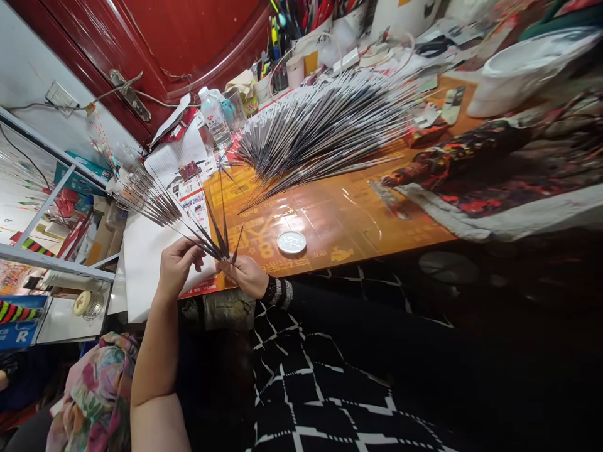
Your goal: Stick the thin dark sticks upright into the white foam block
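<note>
My left hand (176, 267) and my right hand (245, 274) meet at the table's near edge, both closed on a bundle of thin rolled paper sticks (155, 202). The sticks fan out up and to the left from the pinch point, with a few pointed ends rising straight above my right hand. A large fanned pile of the same grey paper sticks (325, 125) lies farther back on the orange table (343, 220). My right wrist wears a black sleeve with a white patterned cuff.
A small white round lid (291, 242) lies just right of my hands. White paper sheets (141, 263), a water bottle (215, 116), pen cups (301, 37), a white bowl (527, 69) and a patterned cloth (494, 163) crowd the table. Metal shelving (51, 263) stands left.
</note>
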The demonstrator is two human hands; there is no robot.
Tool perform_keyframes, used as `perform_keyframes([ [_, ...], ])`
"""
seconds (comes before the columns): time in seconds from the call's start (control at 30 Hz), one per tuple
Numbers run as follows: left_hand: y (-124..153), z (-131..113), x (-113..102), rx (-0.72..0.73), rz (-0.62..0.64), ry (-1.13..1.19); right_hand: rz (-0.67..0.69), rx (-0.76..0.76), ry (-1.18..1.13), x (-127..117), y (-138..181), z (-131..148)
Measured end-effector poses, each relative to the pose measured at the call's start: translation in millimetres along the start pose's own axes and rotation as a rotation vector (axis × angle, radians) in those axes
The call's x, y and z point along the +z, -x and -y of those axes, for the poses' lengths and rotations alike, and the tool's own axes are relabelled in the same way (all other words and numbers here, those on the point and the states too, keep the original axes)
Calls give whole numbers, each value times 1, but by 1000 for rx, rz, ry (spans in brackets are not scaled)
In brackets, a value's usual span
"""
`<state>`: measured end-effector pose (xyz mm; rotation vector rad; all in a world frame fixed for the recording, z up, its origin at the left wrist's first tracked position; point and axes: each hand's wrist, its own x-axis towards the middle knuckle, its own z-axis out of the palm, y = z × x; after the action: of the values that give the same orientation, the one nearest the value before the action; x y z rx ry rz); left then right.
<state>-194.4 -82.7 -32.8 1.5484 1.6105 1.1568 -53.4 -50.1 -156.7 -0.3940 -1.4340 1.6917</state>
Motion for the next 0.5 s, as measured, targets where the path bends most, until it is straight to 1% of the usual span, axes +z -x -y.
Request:
perform_keyframes([
  [0.13,0,-3,-3,-20,27,54,44,10,-29,-1,0,-1],
  [0.2,-1,-5,-8,6,-25,69,58,32,-84,-1,1,0],
  [0.23,-4,-6,-12,31,-82,67,53,42,-115,-2,1,0],
  [0.3,-14,-5,-26,103,-249,-1,27,54,-168,-2,2,0],
  [0.4,-40,5,-52,222,-535,-301,-11,60,-204,-2,2,0],
  [0.43,-49,11,-60,243,-597,-418,-20,63,-214,-1,2,-1],
  [0.5,-66,24,-71,253,-648,-611,-35,69,-234,-1,1,-2],
])
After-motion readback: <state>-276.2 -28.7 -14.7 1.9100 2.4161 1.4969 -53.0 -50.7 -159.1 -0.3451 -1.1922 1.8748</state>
